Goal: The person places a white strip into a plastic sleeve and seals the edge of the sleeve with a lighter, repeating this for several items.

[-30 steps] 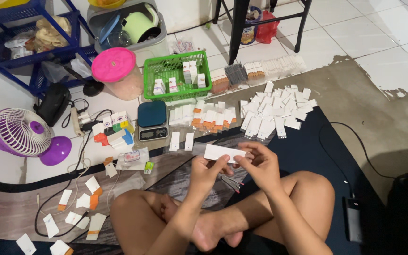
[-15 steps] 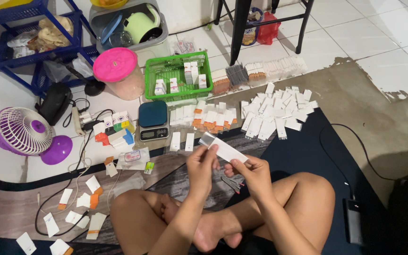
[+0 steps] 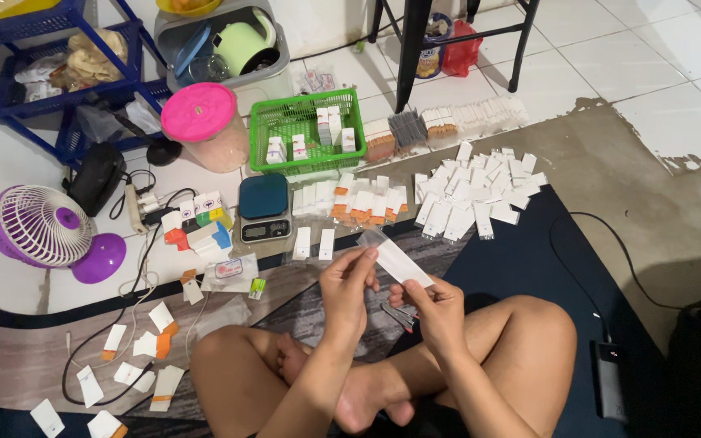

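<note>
Both hands are raised above crossed legs, pinching one white paper strip (image 3: 393, 258): left hand (image 3: 347, 285) grips its upper end, right hand (image 3: 437, 307) its lower end, tilted. Beyond sit a digital scale (image 3: 264, 208) and green basket (image 3: 304, 165).

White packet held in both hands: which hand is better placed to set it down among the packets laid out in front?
Probably the left hand: it pinches the white packet at its far end, nearest the two packets on the floor. The right hand grips the near end, closer to the knees.
</note>
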